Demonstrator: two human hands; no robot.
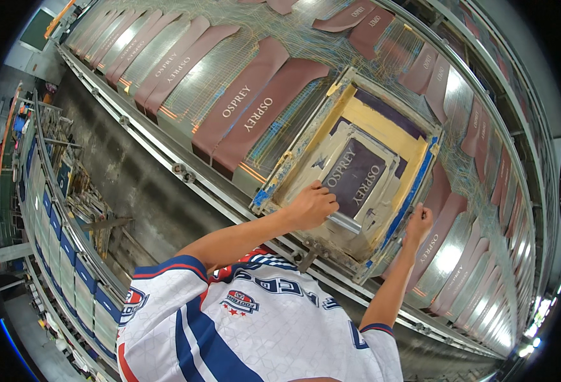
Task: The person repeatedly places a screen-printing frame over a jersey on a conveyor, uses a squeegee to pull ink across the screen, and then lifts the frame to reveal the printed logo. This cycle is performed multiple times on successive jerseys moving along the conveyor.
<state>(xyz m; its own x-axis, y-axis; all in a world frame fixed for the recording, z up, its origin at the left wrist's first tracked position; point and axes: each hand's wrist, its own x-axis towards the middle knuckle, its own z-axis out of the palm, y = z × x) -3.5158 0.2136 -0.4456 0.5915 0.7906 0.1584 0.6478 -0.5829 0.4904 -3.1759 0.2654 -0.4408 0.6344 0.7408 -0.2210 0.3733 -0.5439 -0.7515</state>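
A wooden printing screen frame (417, 186), smeared with yellow and blue tape and paint, lies on a long print table. Its dark mesh window (355, 173) shows white lettering. My left hand (312, 205) is closed around a metal-handled squeegee (346, 222) at the near end of the mesh, inside the frame. My right hand (418, 223) grips the frame's near right corner by the blue-taped edge. Maroon fabric strips (250, 109) with white lettering lie in rows to the left of the frame, and more lie to its right (434, 237).
The table's metal rail (179, 170) runs diagonally along its near edge. Below it a concrete aisle (127, 184) separates the table from a rack of stacked screens and blue-fronted shelves (70, 254) on the left. Shiny bare platens (449, 258) sit between strips.
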